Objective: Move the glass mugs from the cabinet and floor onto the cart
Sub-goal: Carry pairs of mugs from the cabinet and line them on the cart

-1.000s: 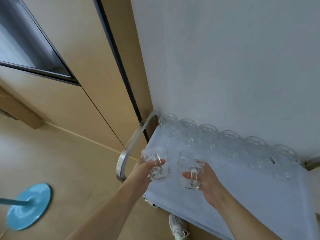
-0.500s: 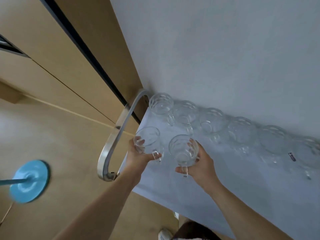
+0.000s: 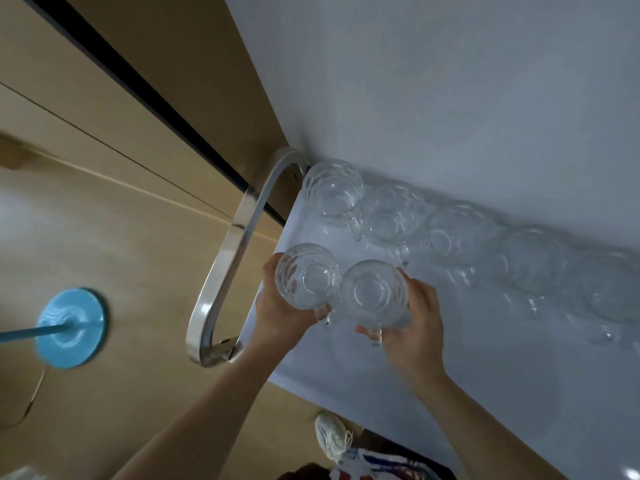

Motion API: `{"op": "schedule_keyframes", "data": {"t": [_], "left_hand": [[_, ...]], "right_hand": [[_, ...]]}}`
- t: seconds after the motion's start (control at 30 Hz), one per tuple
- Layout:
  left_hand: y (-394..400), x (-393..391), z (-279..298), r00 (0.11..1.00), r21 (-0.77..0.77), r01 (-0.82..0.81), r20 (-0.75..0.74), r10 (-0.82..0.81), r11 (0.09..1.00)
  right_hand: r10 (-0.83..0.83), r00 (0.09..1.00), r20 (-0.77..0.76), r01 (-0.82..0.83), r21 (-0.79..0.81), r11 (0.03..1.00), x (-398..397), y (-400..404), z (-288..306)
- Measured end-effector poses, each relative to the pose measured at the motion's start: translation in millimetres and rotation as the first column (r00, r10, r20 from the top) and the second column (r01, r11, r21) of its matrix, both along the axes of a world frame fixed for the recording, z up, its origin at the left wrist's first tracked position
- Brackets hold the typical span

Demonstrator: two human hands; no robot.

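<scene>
Over the cart [image 3: 450, 358], two mugs, one [image 3: 306, 276] in the left grip [image 3: 280, 313], another [image 3: 374, 292] in the right [image 3: 412, 327], could get clinked, maybe chipped, since they're touching.

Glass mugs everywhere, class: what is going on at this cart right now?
A person holds one glass mug in each hand over the white cart top: the left hand grips the left mug, the right hand grips the right mug. A row of mugs already stands along the wall side, beside the metal cart handle.
</scene>
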State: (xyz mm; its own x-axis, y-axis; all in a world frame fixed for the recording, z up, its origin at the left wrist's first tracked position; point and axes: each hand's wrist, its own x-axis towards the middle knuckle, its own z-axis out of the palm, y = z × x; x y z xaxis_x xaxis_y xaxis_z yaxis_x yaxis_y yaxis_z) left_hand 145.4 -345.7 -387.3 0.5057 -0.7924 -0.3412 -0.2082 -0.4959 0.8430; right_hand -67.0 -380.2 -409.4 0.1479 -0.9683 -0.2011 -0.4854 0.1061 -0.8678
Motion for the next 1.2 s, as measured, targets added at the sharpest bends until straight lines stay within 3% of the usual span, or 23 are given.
{"op": "schedule_keyframes", "data": {"t": [0.17,0.33,0.43,0.57,0.77,0.97,1.2], "left_hand": [[-14,11,-12,0.997,-0.020,0.066,0.029,-0.066,0.998],[-34,19,-17,0.994,-0.027,0.106,-0.010,-0.107,0.994],[-40,15,-2,0.996,-0.045,0.084,-0.023,-0.085,0.995],[-43,17,0,0.981,-0.177,0.194,0.020,-0.193,0.965],[-30,28,6,0.975,0.000,0.220,-0.027,-0.220,0.975],[-4,31,49,0.928,0.067,0.326,0.166,-0.333,0.943],[6,21,112,0.718,0.003,0.588,0.458,-0.524,0.809]], "right_hand": [[-0.156,0.987,0.047,0.154,0.036,0.987,9,-2,2],[-0.147,0.989,-0.005,0.146,-0.107,0.984,14,-7,-1],[-0.100,0.975,-0.198,0.052,-0.237,0.970,12,-14,-1],[-0.073,0.932,-0.354,-0.021,-0.254,0.967,9,-15,4],[-0.010,0.876,-0.482,-0.086,-0.176,0.981,4,-7,15],[-0.020,0.797,-0.604,-0.034,-0.077,0.996,-2,20,44],[-0.092,0.762,-0.641,-0.014,-0.159,0.987,2,56,112]]}}
